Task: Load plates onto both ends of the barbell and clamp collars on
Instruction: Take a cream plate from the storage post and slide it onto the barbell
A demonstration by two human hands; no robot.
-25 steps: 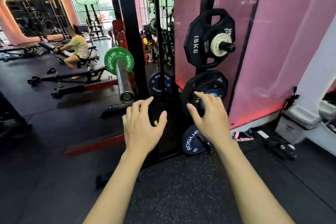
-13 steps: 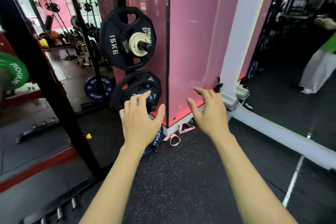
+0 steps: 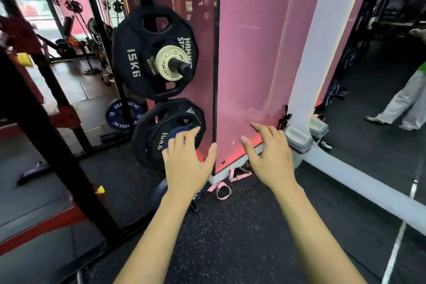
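Fingers spread and empty on both the left hand (image 3: 187,163) and right hand (image 3: 268,157); best grip the 10 kg plate (image 3: 159,131) at three and nine o'clock.

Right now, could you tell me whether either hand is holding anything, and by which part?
Nothing is held. The left hand reaches with spread fingers toward the lower black plate on the rack, and the right hand hangs open in front of the pink wall.

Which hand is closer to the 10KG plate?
Left. The left hand reaches over the 10KG plate, fingers in front of it. The right hand is off to its right, before the pink wall.
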